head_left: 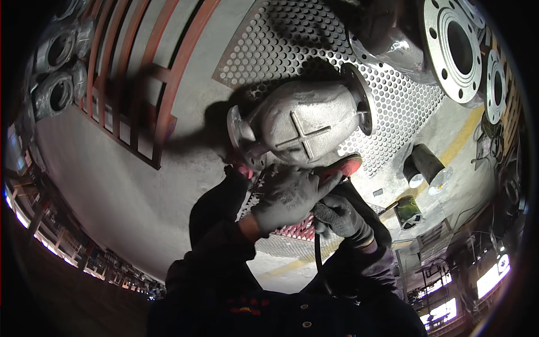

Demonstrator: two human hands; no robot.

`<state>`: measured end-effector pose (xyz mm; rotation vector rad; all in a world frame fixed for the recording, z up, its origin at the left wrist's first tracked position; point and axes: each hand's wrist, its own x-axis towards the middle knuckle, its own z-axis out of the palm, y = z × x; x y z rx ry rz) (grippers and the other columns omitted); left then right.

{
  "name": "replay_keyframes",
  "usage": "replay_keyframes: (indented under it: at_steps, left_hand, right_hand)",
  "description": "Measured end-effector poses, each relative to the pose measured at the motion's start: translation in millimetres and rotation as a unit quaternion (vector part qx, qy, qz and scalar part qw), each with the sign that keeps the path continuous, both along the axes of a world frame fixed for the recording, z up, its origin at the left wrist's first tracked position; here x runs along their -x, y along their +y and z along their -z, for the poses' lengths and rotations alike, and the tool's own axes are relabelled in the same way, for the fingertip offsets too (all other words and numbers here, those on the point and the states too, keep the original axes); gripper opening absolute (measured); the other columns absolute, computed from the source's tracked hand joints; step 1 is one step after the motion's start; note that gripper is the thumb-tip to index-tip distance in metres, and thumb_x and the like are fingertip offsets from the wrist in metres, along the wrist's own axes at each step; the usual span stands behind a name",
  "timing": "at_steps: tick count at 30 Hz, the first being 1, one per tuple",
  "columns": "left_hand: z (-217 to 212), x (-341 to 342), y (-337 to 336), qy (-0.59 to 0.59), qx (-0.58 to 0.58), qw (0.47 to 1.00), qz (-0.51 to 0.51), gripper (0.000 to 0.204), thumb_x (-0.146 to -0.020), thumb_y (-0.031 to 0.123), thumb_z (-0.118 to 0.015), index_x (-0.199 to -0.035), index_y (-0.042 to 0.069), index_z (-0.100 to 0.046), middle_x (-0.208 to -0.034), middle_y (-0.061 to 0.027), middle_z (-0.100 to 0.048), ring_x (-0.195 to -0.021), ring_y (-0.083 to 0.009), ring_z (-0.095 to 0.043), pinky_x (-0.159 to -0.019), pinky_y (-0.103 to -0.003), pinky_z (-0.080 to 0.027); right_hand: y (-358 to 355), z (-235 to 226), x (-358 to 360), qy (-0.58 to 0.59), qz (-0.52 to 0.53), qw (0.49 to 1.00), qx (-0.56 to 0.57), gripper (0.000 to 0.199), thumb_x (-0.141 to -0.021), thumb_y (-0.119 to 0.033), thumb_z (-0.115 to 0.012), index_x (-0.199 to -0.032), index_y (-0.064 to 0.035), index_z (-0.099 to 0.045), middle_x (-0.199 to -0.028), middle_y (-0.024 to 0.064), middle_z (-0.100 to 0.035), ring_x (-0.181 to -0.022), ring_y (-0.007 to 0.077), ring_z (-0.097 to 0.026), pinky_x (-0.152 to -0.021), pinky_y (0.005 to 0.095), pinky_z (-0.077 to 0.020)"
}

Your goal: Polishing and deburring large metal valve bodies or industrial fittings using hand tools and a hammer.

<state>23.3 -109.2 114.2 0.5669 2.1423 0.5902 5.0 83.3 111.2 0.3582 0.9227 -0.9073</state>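
Observation:
A grey metal valve body casting (309, 123) with a raised cross lies on a perforated metal plate (247, 56), its flanges at left and right. Just in front of it, my left hand (286, 196), in a grey glove, is bent over with its fingers closed; what they hold is hidden beneath. My right hand (339, 218), also gloved, curls close beside the left. A black hose (318, 253) runs from under its fingers down toward my body. Two reddish shoe tips, left (242, 169) and right (349, 166), show near the casting.
A red-brown slatted metal frame (165, 106) stands at far left. Large flanged castings (457, 50) crowd the upper right. Dark cylinders (424, 163) and a small greenish can (408, 212) sit on the floor at right. More castings (56, 92) line the left edge.

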Motion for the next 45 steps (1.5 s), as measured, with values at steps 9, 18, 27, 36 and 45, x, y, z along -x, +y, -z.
replay_keyframes:
  at_steps: [9,18,27,36,45]
  left_hand:
    - [-62.1,-101.4,-48.5,0.028,-0.145,0.790,-0.595,0.029,-0.080,0.009,-0.069,-0.107,0.004,-0.064,-0.086,-0.0143,-0.065,-0.070,-0.0226,-0.065,-0.074,-0.028,-0.050]
    - [-119.4,-123.4,-172.9,-0.069,-0.116,0.790,-0.599,0.028,-0.091,0.009,-0.060,-0.118,0.000,-0.060,-0.095,0.0033,-0.063,-0.088,-0.0021,-0.055,-0.080,-0.020,-0.045]
    - [-149.7,-159.0,-157.8,-0.096,-0.054,0.853,-0.511,0.025,-0.090,0.015,-0.061,-0.110,0.000,-0.064,-0.089,0.0014,-0.063,-0.077,-0.0051,-0.054,-0.072,-0.023,-0.046]
    - [-165.1,-213.3,-64.1,0.039,-0.094,0.976,-0.190,0.018,-0.092,0.011,-0.057,-0.099,-0.004,-0.064,-0.098,-0.0111,-0.067,-0.093,-0.0178,-0.064,-0.083,-0.029,-0.050]
    - [-215.0,-332.3,109.5,-0.229,-0.168,0.882,-0.377,0.035,-0.098,0.019,-0.046,-0.123,-0.005,-0.052,-0.112,-0.0120,-0.063,-0.090,-0.0178,-0.065,-0.069,-0.027,-0.051]
  right_hand:
    - [9.4,-87.1,-115.6,0.423,-0.413,0.805,0.050,0.071,-0.080,-0.036,-0.063,-0.141,-0.0122,-0.035,-0.120,0.0217,-0.054,-0.109,0.0351,-0.055,-0.094,0.0455,-0.0427]
    - [48.4,-96.1,-147.4,0.708,-0.452,0.522,-0.149,0.029,-0.087,-0.017,-0.046,-0.110,-0.0065,-0.059,-0.063,0.0061,-0.052,-0.049,0.0220,-0.050,-0.046,0.0380,-0.0408]
    - [142.0,-82.0,-199.5,0.445,-0.371,0.701,-0.417,0.060,-0.083,-0.016,-0.050,-0.142,-0.0231,-0.036,-0.120,0.0182,-0.056,-0.104,0.0343,-0.057,-0.091,0.0473,-0.0421]
    - [145.4,-66.6,-407.6,0.399,-0.058,0.793,-0.457,0.050,-0.086,-0.025,-0.048,-0.135,-0.0138,-0.044,-0.124,0.0224,-0.055,-0.106,0.0413,-0.057,-0.092,0.0442,-0.0458]
    - [152.4,-113.3,-664.8,0.202,0.216,0.843,-0.450,0.046,-0.088,-0.028,-0.044,-0.126,-0.0045,-0.053,-0.108,0.0264,-0.062,-0.105,0.0392,-0.059,-0.090,0.0416,-0.0473]
